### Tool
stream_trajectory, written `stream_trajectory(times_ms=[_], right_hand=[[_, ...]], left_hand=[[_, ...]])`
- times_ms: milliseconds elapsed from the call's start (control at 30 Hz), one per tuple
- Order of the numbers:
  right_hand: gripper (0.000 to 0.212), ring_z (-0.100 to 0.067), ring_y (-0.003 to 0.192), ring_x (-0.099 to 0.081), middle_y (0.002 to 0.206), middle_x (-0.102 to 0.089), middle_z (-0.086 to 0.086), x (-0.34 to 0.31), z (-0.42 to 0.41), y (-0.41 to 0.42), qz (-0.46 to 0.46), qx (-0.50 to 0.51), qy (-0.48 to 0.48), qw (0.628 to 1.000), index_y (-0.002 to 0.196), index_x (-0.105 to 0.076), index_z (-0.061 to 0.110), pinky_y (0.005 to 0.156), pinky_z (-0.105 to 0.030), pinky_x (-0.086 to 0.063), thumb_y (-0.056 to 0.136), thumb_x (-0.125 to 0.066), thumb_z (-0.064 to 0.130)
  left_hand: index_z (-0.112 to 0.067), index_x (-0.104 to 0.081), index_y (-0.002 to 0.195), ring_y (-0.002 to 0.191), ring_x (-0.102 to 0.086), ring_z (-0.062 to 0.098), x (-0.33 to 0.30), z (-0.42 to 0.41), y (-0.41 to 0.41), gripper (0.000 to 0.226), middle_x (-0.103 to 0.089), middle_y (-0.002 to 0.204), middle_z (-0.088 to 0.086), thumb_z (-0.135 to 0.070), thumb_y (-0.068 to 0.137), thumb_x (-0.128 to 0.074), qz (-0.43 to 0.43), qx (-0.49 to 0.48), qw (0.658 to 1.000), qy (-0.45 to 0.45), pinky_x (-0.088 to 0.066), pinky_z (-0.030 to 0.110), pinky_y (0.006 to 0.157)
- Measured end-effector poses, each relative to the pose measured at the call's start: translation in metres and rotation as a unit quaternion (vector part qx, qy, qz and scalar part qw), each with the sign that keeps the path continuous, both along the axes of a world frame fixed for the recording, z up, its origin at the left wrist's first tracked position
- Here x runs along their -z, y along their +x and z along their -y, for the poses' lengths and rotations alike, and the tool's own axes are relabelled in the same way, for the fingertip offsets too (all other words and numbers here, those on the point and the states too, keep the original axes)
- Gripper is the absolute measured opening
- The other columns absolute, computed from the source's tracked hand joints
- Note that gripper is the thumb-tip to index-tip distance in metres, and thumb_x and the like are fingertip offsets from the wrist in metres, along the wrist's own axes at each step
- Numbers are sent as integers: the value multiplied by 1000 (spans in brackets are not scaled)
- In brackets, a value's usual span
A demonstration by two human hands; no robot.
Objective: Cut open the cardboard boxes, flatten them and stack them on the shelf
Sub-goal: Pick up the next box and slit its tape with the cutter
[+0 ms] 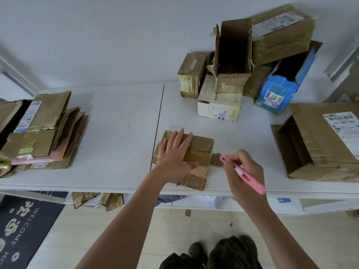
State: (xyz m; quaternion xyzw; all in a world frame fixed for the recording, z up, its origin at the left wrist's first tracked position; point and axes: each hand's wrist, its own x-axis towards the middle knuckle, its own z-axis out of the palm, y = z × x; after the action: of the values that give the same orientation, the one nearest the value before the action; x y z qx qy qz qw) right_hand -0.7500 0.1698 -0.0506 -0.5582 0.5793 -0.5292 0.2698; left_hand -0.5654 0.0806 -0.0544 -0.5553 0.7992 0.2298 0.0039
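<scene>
Box point(198, 152) under left grip point(172, 154)

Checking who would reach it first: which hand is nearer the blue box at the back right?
Right. The right hand, gripping the pink cutter, sits below the blue box; the left hand lies farther left, pressing the small cardboard box.

Box point(196, 150): matt brown corrugated cardboard, glossy yellowed tape. Cutter point(244, 174): smooth pink plastic. Surface point(120, 121): smooth matt white. Mat point(23, 226): dark cloth.

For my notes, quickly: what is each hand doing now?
Left hand: open, pressing flat on the small brown cardboard box.
Right hand: closed around the pink plastic box cutter.
</scene>
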Motion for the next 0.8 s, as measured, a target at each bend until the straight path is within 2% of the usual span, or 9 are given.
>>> stream_trajectory(times_ms=[67,167,233,333,467,567,700,800], right_hand=[[14,-17,56,-60,75,-68,-9,-1,7,1,6,13,1,1000,80,-55,4,45,-25,-46,92,-60,-3],[17,-16,53,-57,73,-65,-7,2,7,10,6,3,5,1000,80,-53,6,45,-19,-42,92,-57,-4],[17,-12,48,-52,67,-60,-4,7,0,14,7,-4,7,1000,79,-52,7,45,-13,-38,93,-57,0],[14,-10,47,-51,64,-60,-1,10,-12,14,25,-6,22,999,77,-53,10,44,-14,-38,90,-57,10],[13,-14,53,-58,73,-66,1,5,-5,14,26,33,10,999,81,-56,2,45,-15,-41,92,-60,-3],[15,-16,51,-53,69,-62,-5,2,-2,20,12,22,15,1000,82,-54,4,45,-15,-38,91,-58,-6],[15,-15,48,-49,66,-59,-8,1,-13,18,-3,-19,9,1000,79,-52,5,44,-21,-38,92,-57,8],[13,-10,49,-51,64,-59,-3,-3,-9,13,6,-14,-1,1000,78,-53,7,46,-12,-36,90,-56,10]], left_hand=[[-37,7,156,146,27,8,0,0,-1,91,22,162,-10,-49,93,-57,0,-3,1000,-1,18,38,117],[-36,6,156,146,27,7,0,-1,-2,91,22,162,-10,-48,92,-58,-2,-8,1000,-1,18,38,118],[-36,6,156,146,27,7,-1,-2,-2,91,22,162,-10,-49,92,-58,-5,-10,1000,0,17,38,119],[-36,6,156,146,27,8,-1,-2,-2,91,22,162,-10,-49,93,-58,-3,-11,1000,-2,17,39,119],[-36,7,156,146,28,8,0,-1,-2,91,23,162,-10,-49,93,-58,0,-11,1000,0,18,38,118],[-36,7,156,146,27,8,1,-2,-2,92,23,162,-10,-49,93,-58,0,-12,1000,-2,18,38,118],[-35,7,156,146,27,9,2,-3,-2,92,23,162,-9,-50,92,-58,7,-9,1000,-11,19,38,117],[-35,7,156,146,27,9,2,-1,-3,92,22,162,-9,-50,93,-57,5,-12,1000,-7,19,37,117]])
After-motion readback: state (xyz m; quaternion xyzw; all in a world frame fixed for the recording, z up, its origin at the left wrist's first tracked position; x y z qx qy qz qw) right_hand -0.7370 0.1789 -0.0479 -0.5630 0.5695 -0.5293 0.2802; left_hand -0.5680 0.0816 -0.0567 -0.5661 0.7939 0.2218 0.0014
